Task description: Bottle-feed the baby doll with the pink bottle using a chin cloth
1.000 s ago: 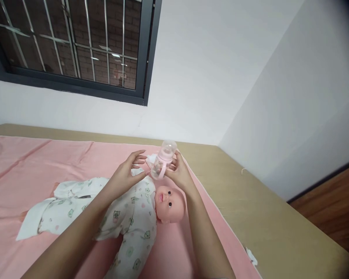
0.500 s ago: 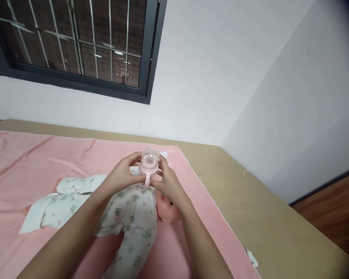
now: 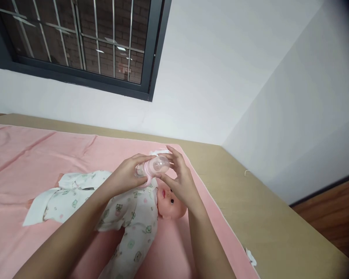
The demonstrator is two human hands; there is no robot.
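A clear baby bottle (image 3: 150, 168) with a pink collar and pink handle lies tilted in the air above the doll's chest, its domed cap (image 3: 162, 164) pointing right. My left hand (image 3: 128, 173) is closed around the bottle's body, thumb by the handle. At the other end, my right hand (image 3: 178, 176) curls its thumb and fingers about the clear cap, one finger raised off it. Below them a baby doll (image 3: 170, 203) in white printed clothes (image 3: 133, 211) lies on its back, its head partly behind my right hand.
A pink sheet (image 3: 66, 155) lies under the doll on a tan wooden surface (image 3: 238, 201). Behind the hands is a white item (image 3: 158, 152). Another small white piece (image 3: 251, 257) lies by the sheet's right edge. A barred window (image 3: 84, 42) is in the wall.
My left hand came in and took hold of the bottle, which my right hand held before. The bottle turned from upright to tilted rightward, and my right hand shifted to its cap.
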